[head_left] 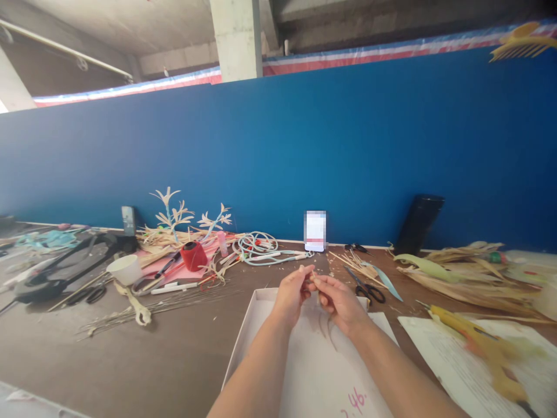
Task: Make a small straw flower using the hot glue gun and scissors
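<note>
My left hand [289, 296] and my right hand [342, 302] meet over a shallow white box [256, 348]. Both are closed, their fingertips pinched together around a small pale piece. Thin curved pale strips [325, 328] show beneath my right hand, apparently hanging from that piece. Most of what the fingers grip is hidden. Pink handwriting [357, 400] marks the white surface below. Just right of my right hand lie black-handled scissors [372, 292].
Left stand a white cup [125, 269], red thread spool [194, 256] and husk flowers [172, 215]. A phone [315, 231] leans on the blue partition [270, 157]. Right lie dried husks [470, 284], a yellow glue gun [483, 342] and paper [439, 354]; a black object [418, 225] stands behind.
</note>
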Tool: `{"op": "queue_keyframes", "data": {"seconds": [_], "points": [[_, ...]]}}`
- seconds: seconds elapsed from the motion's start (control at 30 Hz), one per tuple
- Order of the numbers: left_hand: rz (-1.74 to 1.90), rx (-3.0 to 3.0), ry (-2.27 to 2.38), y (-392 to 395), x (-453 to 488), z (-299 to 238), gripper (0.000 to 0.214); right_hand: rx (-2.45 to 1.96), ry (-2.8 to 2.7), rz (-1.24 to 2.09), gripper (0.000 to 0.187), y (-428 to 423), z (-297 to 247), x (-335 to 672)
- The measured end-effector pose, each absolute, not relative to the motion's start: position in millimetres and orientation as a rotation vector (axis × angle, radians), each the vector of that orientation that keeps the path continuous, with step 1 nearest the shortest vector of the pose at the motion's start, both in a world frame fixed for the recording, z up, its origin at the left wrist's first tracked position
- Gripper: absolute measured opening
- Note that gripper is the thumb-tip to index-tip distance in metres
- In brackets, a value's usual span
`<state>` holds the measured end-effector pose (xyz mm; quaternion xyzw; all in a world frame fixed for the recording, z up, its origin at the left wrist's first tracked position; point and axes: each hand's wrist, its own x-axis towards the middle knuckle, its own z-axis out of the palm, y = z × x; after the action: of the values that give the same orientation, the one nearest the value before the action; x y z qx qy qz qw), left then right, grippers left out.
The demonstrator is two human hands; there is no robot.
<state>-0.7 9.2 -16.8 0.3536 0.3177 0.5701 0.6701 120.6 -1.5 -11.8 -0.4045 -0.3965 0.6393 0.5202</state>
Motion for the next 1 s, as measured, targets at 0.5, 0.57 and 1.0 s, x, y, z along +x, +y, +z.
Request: {"op": "queue_keyframes", "data": {"seconds": [0.5,0.57,1.0], "points": [[1.297,0.798,0.667,7.2,-2.3,-15.1,0.034,-0.922,-0.952,1.619,0.020,-2.7,-13.1,120.3],[1.304,0.800,0.663,7.5,-2.6,-15.0,0.032,-0.924,-0.963,1.610,0.021,-2.7,-13.8,120.0],[1.295,0.852,0.715,10.1,-4.2,-14.8,0.032,-0.903,-0.969,1.614,0.021,-3.0,-14.7,120.5]]}}
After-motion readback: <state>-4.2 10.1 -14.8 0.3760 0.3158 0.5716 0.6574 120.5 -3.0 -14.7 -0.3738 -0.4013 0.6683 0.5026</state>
